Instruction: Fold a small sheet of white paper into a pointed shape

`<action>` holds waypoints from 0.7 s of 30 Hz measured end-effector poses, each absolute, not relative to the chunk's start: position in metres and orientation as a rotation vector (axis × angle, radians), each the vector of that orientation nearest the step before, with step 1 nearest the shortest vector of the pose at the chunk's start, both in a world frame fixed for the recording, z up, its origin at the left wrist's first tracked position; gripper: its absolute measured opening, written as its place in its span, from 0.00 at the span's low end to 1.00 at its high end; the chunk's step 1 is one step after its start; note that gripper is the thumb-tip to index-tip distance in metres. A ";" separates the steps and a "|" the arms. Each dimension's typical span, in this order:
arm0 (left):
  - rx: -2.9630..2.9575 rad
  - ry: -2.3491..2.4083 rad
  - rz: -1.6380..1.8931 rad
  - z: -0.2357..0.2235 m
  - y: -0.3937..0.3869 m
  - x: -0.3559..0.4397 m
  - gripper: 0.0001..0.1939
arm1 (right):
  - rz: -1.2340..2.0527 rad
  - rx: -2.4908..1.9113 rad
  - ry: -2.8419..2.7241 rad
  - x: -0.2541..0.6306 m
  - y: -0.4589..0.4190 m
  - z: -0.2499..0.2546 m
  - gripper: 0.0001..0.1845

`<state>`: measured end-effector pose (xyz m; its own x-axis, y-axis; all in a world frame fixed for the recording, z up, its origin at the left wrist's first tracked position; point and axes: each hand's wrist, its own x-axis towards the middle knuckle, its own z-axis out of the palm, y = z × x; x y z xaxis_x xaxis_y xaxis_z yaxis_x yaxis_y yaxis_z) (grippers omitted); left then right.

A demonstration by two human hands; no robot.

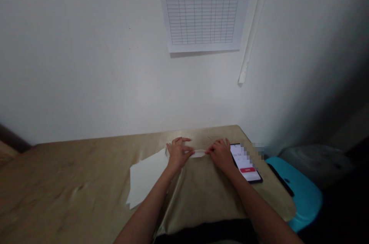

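A narrow strip of folded white paper (198, 154) spans the gap between my two hands, just above the tabletop. My left hand (179, 153) pinches its left end between thumb and forefinger, the other fingers raised. At the right end, my right hand (220, 153) grips the paper with its fingertips. A small stack of white paper sheets (147, 178) lies left of my left forearm, its edges uneven. Just right of my right hand lies a phone (247, 165) with its screen lit, showing a red button.
The table (86, 190) has a brown, wrinkled cover and stands against a white wall (100, 63). A printed grid sheet (204, 13) hangs on the wall beside a white cable cover (250, 40). Beyond the table's right edge is a blue plastic object (305, 194).
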<state>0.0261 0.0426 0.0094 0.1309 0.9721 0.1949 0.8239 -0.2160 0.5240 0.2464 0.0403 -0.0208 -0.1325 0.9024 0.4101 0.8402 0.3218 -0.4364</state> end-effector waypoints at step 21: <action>2.145 1.770 0.788 0.004 0.041 0.030 0.02 | 0.244 -1.296 -2.063 0.240 0.037 -0.027 0.11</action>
<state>0.0299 0.0405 0.0043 0.1155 0.9623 0.2463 0.8269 -0.2306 0.5129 0.2403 0.0370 -0.0265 -0.2737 0.8527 0.4449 0.7256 0.4867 -0.4865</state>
